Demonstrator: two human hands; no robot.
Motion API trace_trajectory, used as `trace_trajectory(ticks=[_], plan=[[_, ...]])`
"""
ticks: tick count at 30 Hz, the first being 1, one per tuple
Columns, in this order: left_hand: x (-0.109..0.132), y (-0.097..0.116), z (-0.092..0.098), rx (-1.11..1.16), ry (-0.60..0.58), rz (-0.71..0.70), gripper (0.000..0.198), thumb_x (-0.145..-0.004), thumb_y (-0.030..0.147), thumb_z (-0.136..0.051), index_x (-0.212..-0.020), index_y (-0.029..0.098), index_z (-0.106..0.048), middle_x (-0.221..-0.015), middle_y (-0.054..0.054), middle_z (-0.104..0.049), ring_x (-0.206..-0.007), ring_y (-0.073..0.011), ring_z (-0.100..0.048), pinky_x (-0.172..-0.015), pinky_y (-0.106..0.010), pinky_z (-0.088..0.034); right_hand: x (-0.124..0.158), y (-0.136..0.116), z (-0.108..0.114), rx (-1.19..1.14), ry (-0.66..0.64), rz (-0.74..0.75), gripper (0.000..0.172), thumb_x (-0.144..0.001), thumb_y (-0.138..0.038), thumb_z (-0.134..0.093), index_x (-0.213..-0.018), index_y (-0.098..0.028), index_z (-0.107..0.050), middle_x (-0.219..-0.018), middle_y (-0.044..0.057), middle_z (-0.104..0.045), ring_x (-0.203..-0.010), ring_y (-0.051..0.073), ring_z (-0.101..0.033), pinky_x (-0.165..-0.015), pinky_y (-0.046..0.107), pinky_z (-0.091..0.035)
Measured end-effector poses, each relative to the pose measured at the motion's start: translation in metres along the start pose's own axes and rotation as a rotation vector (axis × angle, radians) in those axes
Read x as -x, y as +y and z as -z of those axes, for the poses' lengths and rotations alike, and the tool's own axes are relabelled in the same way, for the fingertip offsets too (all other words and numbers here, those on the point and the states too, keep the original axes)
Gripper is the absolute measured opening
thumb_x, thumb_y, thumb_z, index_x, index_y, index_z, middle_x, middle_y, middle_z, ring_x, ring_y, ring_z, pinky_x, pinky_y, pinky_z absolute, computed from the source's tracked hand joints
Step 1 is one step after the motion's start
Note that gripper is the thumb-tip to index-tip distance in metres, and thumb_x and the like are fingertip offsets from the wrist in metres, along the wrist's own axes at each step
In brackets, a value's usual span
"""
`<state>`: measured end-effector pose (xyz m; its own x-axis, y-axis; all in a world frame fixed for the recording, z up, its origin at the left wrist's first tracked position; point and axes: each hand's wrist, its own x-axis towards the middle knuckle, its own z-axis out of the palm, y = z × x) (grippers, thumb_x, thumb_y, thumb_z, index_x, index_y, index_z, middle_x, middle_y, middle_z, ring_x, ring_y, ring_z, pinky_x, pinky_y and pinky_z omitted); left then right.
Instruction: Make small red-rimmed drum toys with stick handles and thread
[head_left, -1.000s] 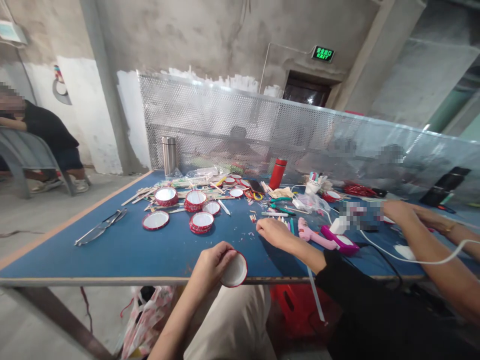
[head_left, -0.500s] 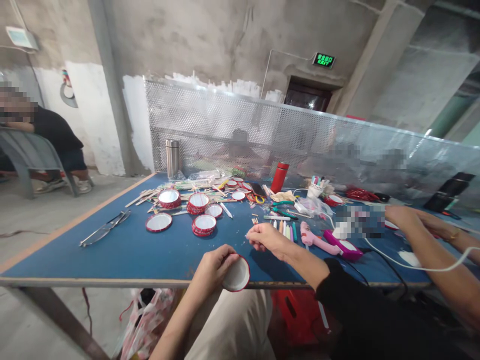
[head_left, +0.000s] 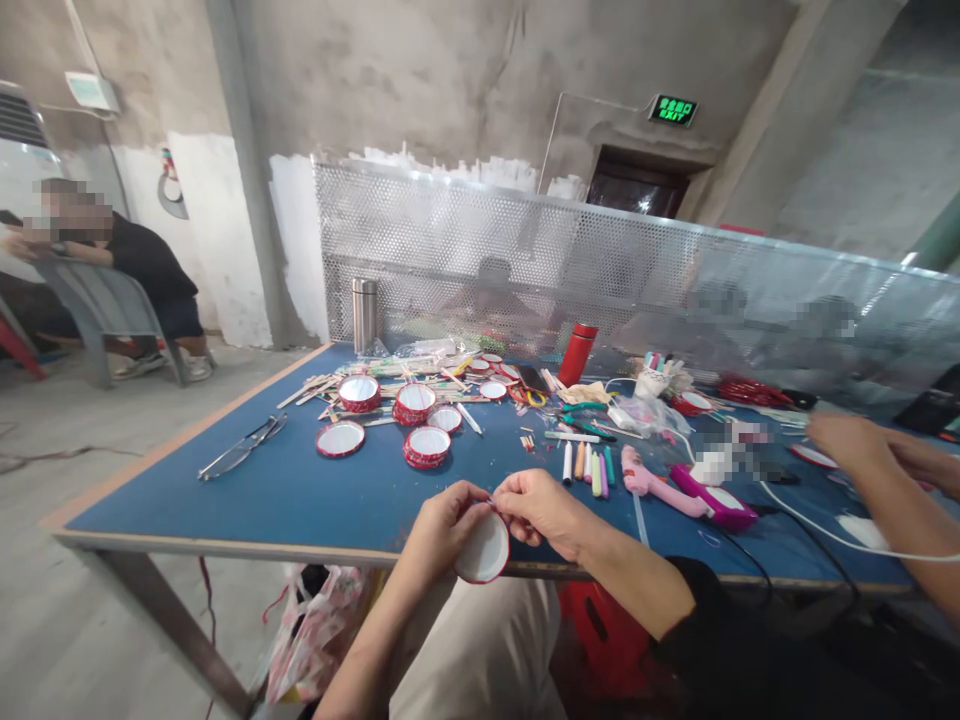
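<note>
My left hand grips a round white disc with a red rim just over the table's front edge, its white face tilted up toward me. At the disc's upper edge, my right hand has its thumb and fingertips pinched together, close against the left fingers. Whatever sits in that pinch is too small to make out. Beyond my hands lie similar red-rimmed discs, some in stacks and one single disc. Several coloured pens and a pink glue gun are right of my right hand.
Eyeglasses lie at the left. Wooden sticks, pliers, a steel flask and a red bottle stand or lie farther back. A perforated metal screen closes the far side. A co-worker's arms work at the right.
My right hand has come in to the disc's edge and meets my left fingers; before, it was apart, above and right of the disc. The view has swung slightly left.
</note>
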<state>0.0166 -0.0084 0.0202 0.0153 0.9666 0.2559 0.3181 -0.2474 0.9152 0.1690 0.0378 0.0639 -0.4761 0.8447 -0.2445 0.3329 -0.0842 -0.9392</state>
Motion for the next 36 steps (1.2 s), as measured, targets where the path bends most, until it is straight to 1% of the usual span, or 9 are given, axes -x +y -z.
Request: trace_trajectory(ticks=[5,9,13,16,20,23,30,34,36], plan=[[0.001,0.004,0.002,-0.005,-0.027,0.014,0.022,-0.077,0.035,-0.052,-0.074,0.016,-0.063,-0.068,-0.001,-0.064,-0.065,-0.0156,-0.056,-0.060,-0.024,-0.041,0.001,-0.001,0.007,0.014,-0.047,-0.054,0.008,-0.063,-0.022,-0.058,-0.062,-0.016,-0.053,-0.044,-0.008,-0.049,-0.032,0.003,-0.041,-0.030,0.015,-0.019],[0.000,0.004,0.005,0.030,-0.045,0.025,0.025,-0.078,0.038,-0.050,-0.073,0.016,-0.060,-0.065,0.001,-0.059,-0.059,-0.0128,-0.052,-0.053,-0.021,-0.038,0.004,-0.003,0.006,0.020,-0.029,-0.034,0.009,-0.065,-0.022,-0.060,-0.062,-0.016,-0.053,-0.043,-0.008,-0.049,-0.032,0.004,-0.042,-0.030,0.015,-0.019],[-0.002,-0.002,0.003,0.090,-0.032,0.046,0.029,-0.078,0.039,-0.052,-0.092,0.015,-0.059,-0.058,0.005,-0.053,-0.050,-0.0105,-0.046,-0.046,-0.019,-0.033,0.005,-0.002,-0.003,0.001,0.053,0.019,0.010,-0.067,-0.025,-0.058,-0.065,-0.017,-0.052,-0.040,-0.009,-0.048,-0.032,0.004,-0.040,-0.032,0.015,-0.023],[-0.003,-0.007,0.002,0.111,-0.044,0.024,0.038,-0.077,0.037,-0.055,-0.106,0.014,-0.058,-0.056,0.005,-0.053,-0.050,-0.0108,-0.047,-0.047,-0.020,-0.034,0.005,-0.002,-0.010,-0.006,0.120,0.051,0.011,-0.069,-0.028,-0.057,-0.066,-0.018,-0.053,-0.038,-0.009,-0.047,-0.032,0.005,-0.039,-0.032,0.015,-0.024],[-0.002,-0.006,0.001,0.080,0.001,0.006,0.031,-0.077,0.036,-0.054,-0.094,0.014,-0.066,-0.073,-0.003,-0.068,-0.064,-0.0157,-0.058,-0.058,-0.024,-0.044,0.005,-0.005,-0.015,-0.007,0.168,0.055,0.009,-0.068,-0.025,-0.055,-0.063,-0.018,-0.053,-0.035,-0.009,-0.046,-0.030,0.004,-0.037,-0.033,0.016,-0.025],[0.000,-0.001,0.000,0.074,0.026,0.011,0.029,-0.077,0.037,-0.052,-0.088,0.015,-0.068,-0.082,-0.006,-0.071,-0.072,-0.0184,-0.061,-0.064,-0.026,-0.046,0.006,-0.007,-0.013,-0.002,0.157,0.034,0.007,-0.065,-0.020,-0.055,-0.059,-0.018,-0.052,-0.035,-0.009,-0.045,-0.030,0.004,-0.036,-0.032,0.016,-0.024],[0.000,0.000,0.000,0.072,0.048,0.021,0.024,-0.077,0.035,-0.053,-0.078,0.015,-0.067,-0.072,-0.003,-0.069,-0.065,-0.0160,-0.059,-0.059,-0.024,-0.044,0.003,-0.006,0.001,-0.036,0.036,-0.064,0.010,-0.059,-0.016,-0.055,-0.052,-0.018,-0.048,-0.036,-0.009,-0.044,-0.028,0.005,-0.038,-0.030,0.016,-0.020],[0.000,-0.003,0.001,0.081,0.034,0.018,0.033,-0.079,0.036,-0.052,-0.103,0.016,-0.064,-0.058,0.004,-0.058,-0.053,-0.0121,-0.051,-0.050,-0.021,-0.037,0.003,-0.002,0.000,-0.114,-0.001,-0.089,0.014,-0.062,-0.021,-0.057,-0.054,-0.018,-0.046,-0.040,-0.009,-0.045,-0.030,0.004,-0.038,-0.031,0.017,-0.022],[0.001,-0.003,0.001,0.064,0.003,-0.004,0.036,-0.079,0.035,-0.053,-0.107,0.016,-0.064,-0.058,0.004,-0.058,-0.053,-0.0120,-0.050,-0.051,-0.021,-0.037,0.004,-0.002,-0.002,-0.147,-0.008,-0.085,0.015,-0.063,-0.022,-0.058,-0.055,-0.018,-0.046,-0.041,-0.009,-0.044,-0.031,0.004,-0.038,-0.032,0.017,-0.022]])
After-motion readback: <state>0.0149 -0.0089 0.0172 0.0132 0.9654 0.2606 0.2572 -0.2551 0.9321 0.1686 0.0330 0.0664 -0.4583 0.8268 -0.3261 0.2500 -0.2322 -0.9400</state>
